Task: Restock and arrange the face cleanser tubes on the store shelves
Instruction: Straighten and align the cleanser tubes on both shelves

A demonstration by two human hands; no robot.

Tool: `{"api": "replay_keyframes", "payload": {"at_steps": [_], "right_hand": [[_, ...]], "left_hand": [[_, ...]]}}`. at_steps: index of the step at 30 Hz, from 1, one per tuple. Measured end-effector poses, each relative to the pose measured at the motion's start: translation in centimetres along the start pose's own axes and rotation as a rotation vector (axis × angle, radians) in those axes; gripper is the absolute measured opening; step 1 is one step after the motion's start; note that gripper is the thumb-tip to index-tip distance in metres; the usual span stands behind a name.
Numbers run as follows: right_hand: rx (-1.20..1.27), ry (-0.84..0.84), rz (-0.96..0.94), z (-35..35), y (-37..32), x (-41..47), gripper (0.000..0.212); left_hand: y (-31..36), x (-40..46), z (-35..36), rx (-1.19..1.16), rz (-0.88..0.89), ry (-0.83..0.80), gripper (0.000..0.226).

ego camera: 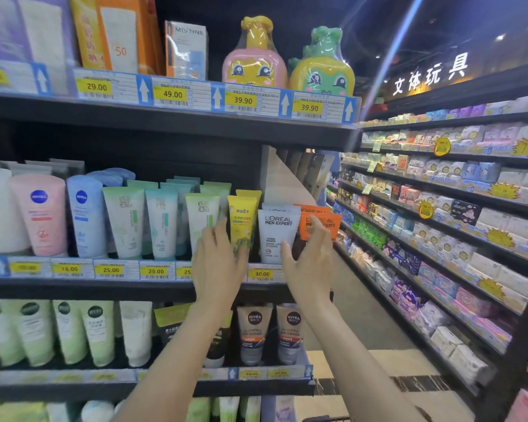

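My left hand [217, 263] reaches to twelve o'clock, fingers straight; my right hand [310, 263] at one o'clock, fingers spread.

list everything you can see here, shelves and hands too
pink Nivea tube: one, middle shelf, left
blue Nivea tubes: front one plus others behind, right of the pink
green tubes: several rows, middle shelf centre
yellow tube: front one, another behind, between the hands
white L'Oreal tube: front one, another behind
orange L'Oreal tubes: two, shelf end
Nivea Men tubes: two, lower shelf
cartoon bottles: two, pink and green, top shelf
price tags: yellow, on shelf edges
left hand: open, before the yellow tube
right hand: open, fingers by the orange tubes
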State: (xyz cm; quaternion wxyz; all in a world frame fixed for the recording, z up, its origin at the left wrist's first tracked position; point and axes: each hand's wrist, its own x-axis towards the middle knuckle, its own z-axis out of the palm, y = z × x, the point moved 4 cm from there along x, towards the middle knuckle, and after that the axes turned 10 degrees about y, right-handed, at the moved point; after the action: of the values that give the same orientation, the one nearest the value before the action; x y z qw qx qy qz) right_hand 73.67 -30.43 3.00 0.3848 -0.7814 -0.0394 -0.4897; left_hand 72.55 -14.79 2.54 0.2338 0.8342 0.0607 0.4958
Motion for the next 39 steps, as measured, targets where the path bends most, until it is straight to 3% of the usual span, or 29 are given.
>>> {"api": "replay_keyframes", "payload": {"at_steps": [5, 10, 26, 39], "right_hand": [[0.028, -0.118, -0.064, 3.0, -3.8, -2.1, 0.054], [-0.066, -0.086, -0.114, 5.5, -5.8, -3.2, 0.052], [-0.491, -0.091, 0.068, 8.1, -7.1, -3.7, 0.073], [-0.505, -0.104, 0.104, 8.2, -6.9, -3.6, 0.074]], "left_hand": [[-3.3, 1.5, -1.3, 0.041, -0.034, 0.008, 0.058], [-5.4, 2.2, -1.5, 0.029, -0.041, -0.023, 0.061], [-7.3, 3.3, 0.1, 0.016, 0.030, -0.150, 0.076], [-7.5, 3.5, 0.2, -0.035, 0.027, -0.164, 0.075]]}}
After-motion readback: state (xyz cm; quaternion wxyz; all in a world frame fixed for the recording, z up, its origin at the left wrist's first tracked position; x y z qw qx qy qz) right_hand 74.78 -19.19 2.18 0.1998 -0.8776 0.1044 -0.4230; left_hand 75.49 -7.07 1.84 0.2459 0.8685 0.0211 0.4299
